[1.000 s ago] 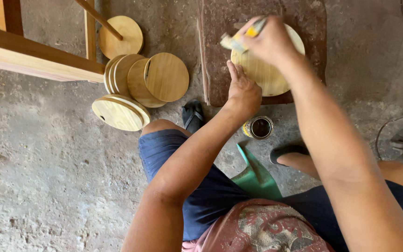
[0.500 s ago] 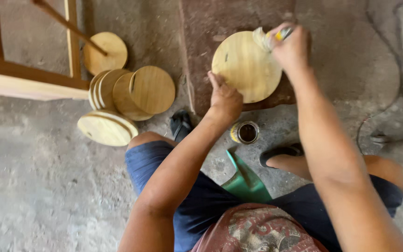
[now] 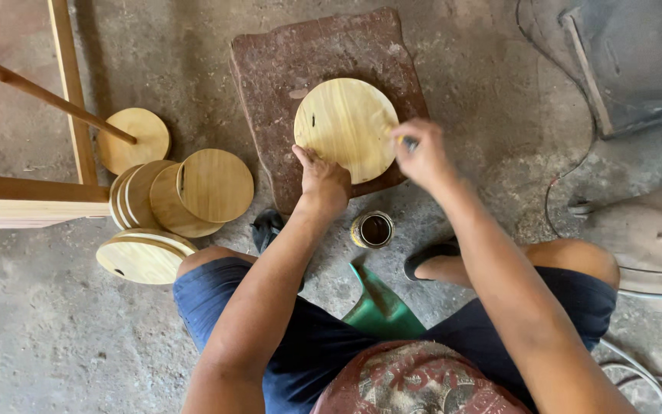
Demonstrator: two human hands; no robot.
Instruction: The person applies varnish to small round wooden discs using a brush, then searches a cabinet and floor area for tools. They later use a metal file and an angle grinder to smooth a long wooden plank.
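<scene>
A round pale wooden disc (image 3: 344,126) lies on a reddish-brown stone slab (image 3: 273,73) on the concrete floor. My left hand (image 3: 320,180) presses on the disc's lower left edge and steadies it. My right hand (image 3: 421,156) is at the disc's right edge, closed around a small brush whose handle tip (image 3: 408,142) just shows; the bristles are hidden. A small open tin (image 3: 371,229) with dark liquid stands on the floor just below the slab, between my hands and knees.
Several more wooden discs (image 3: 201,188) lean and lie stacked at the left, one (image 3: 133,138) on a stick. A wooden frame (image 3: 28,201) stands at far left. A green stool edge (image 3: 381,307) is under me, a metal sheet (image 3: 634,61) and cables at right.
The view has shifted so the slab sits more central. My right hand has come down from the disc's upper right to its right edge. My left hand stays on the lower edge.
</scene>
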